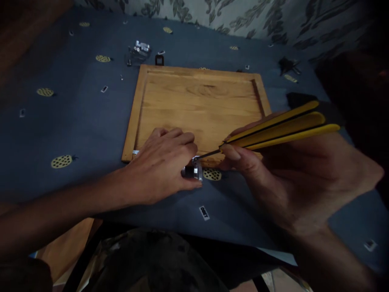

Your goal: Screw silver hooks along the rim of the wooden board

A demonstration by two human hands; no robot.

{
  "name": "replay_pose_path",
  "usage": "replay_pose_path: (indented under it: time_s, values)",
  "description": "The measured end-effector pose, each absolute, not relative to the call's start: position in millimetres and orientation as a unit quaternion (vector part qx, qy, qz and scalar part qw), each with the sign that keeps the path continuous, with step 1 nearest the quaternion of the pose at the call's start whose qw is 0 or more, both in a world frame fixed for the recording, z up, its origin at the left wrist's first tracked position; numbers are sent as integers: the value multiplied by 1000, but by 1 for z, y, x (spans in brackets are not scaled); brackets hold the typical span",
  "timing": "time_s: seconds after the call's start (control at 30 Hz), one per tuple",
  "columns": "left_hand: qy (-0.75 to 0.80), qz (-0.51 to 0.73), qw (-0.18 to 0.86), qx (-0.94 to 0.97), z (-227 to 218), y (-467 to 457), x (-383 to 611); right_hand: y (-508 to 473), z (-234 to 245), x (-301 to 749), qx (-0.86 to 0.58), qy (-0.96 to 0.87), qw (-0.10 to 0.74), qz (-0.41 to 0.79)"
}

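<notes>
A wooden framed panel (194, 101), like a small cabinet door, lies flat on the cloth. My left hand (164, 166) rests over its near edge, fingers curled and thumb below, steadying a shiny metal hinge (196, 172) that sticks out past the edge. Part of the hinge is hidden under the fingers. My right hand (282, 174) grips a screwdriver (276, 127) by its yellow and black handle. The thin shaft slants down to the left, and its tip meets the hinge beside my left index finger. Another bit of metal (135, 152) shows at the panel's near left corner.
A blue cloth (79, 121) with pineapple prints covers the table. Behind the panel sit a clear bag with metal parts (140, 49) and a small dark square piece (159, 60). Dark items (288, 65) lie at the back right. Patterned fabric (231, 16) rises behind.
</notes>
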State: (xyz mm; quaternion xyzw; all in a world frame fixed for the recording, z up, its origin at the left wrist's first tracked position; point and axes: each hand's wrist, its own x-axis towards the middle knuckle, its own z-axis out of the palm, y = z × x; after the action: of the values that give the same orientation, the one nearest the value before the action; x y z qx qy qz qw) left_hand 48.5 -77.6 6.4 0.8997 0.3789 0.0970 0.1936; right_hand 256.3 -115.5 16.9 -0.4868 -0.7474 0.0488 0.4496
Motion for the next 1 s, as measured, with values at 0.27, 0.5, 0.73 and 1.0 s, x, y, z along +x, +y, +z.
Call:
replay_pose_path:
  time_s: [0.27,0.5,0.73,1.0]
  values:
    - [385,75,207,896,8,-78,48,-121,33,255,-503,-704,498,57]
    - [390,75,203,895,8,-78,49,-128,23,264,-551,-675,489,43]
    - [386,84,190,899,7,-78,48,-123,9,266,-512,-714,476,40]
    - [385,96,184,899,4,-79,48,-118,4,265,-501,-716,482,60]
